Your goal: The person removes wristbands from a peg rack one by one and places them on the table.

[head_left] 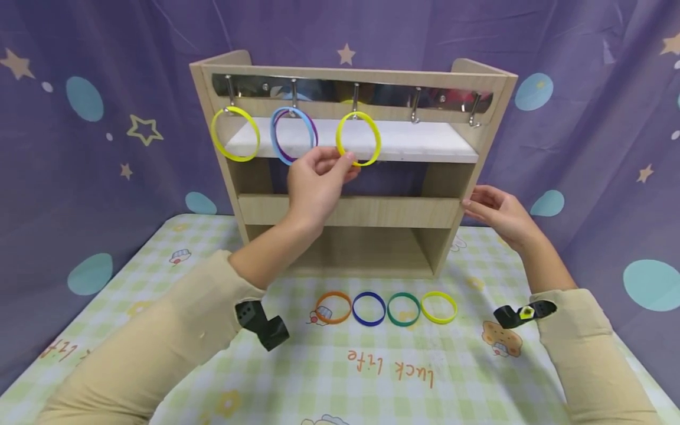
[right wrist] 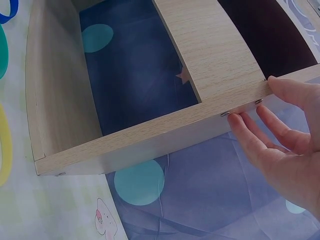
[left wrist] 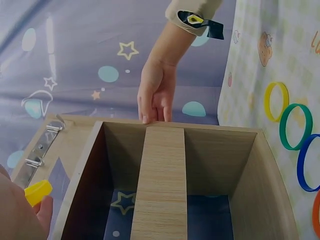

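My left hand (head_left: 319, 186) pinches the lower edge of a yellow silicone wristband (head_left: 378, 139) between thumb and fingers. The band's top is at the third hook (head_left: 356, 97) of the metal rail; whether its weight rests there I cannot tell. In the left wrist view, only part of this hand and the yellow wristband (left wrist: 37, 192) show. My right hand (head_left: 502, 215) touches the right side of the wooden shelf (head_left: 347, 211). In the right wrist view its fingertips rest on the outer side panel (right wrist: 165, 145), with the thumb at the front edge.
Another yellow wristband (head_left: 214, 137) hangs from the first hook, and light blue (head_left: 274, 139) and purple (head_left: 316, 131) ones from the second. Orange (head_left: 317, 309), dark blue (head_left: 355, 313), green (head_left: 389, 313) and yellow (head_left: 454, 311) wristbands lie in a row on the checked tablecloth (head_left: 297, 378).
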The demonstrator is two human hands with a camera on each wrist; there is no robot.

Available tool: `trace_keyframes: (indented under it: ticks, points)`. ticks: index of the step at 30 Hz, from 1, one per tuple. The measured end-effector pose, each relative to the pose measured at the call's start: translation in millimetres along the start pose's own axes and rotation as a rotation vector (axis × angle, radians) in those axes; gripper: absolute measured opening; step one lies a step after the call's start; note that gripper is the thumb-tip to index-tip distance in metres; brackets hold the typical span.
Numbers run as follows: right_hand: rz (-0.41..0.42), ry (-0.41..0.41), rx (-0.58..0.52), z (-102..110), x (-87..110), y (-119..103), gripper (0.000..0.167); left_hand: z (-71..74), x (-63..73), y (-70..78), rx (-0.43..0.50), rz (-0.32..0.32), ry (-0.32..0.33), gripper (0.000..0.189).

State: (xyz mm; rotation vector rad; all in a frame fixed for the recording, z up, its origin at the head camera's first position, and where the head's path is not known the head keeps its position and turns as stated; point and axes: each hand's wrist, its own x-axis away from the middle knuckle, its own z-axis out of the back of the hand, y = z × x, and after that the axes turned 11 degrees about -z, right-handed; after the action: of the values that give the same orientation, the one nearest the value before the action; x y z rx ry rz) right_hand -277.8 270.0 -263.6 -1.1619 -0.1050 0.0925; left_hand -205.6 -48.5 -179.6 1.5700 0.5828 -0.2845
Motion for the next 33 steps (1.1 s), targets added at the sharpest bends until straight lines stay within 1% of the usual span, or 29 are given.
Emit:
trace_keyframes:
  ticks: [5, 8, 15, 18, 21, 24, 30, 33]
  points:
    - [0.002, -0.003, -0.001, 0.0, -0.9, 0.6, 0.05, 0.9, 0.6, 2.0, 0.101, -0.028, 0.026, 0.02]
    - [0.003, -0.001, 0.004, -0.1, -1.6, 0.9, 0.051, 2.0, 1.0, 3.2, 0.149, -0.048, 0.026, 0.021]
    - [0.007, -0.003, 0.011, -0.1, -1.6, 2.3, 0.048, 6.7, 5.1, 1.1, 0.192, -0.072, -0.015, 0.027]
    - [0.007, -0.004, 0.018, 0.2, -2.2, 2.0, 0.048, 9.7, 7.3, -1.8, 0.202, -0.068, -0.031, 0.028]
    - [0.005, -0.001, 0.029, 0.5, -2.9, 1.0, 0.051, 13.4, 9.8, -4.3, 0.192, -0.033, -0.051, 0.028]
    - [0.001, 0.004, 0.034, 0.4, -2.7, 0.0, 0.053, 17.1, 12.8, -7.9, 0.181, 0.022, -0.081, 0.029]
    - [0.0, 0.004, 0.024, 1.1, -2.3, 0.3, 0.052, 23.3, 19.9, -19.8, 0.139, 0.132, -0.139, 0.031]
    - [0.002, 0.004, 0.008, 1.2, -1.5, 1.0, 0.05, 25.4, 22.7, -26.0, 0.138, 0.178, -0.155, 0.032]
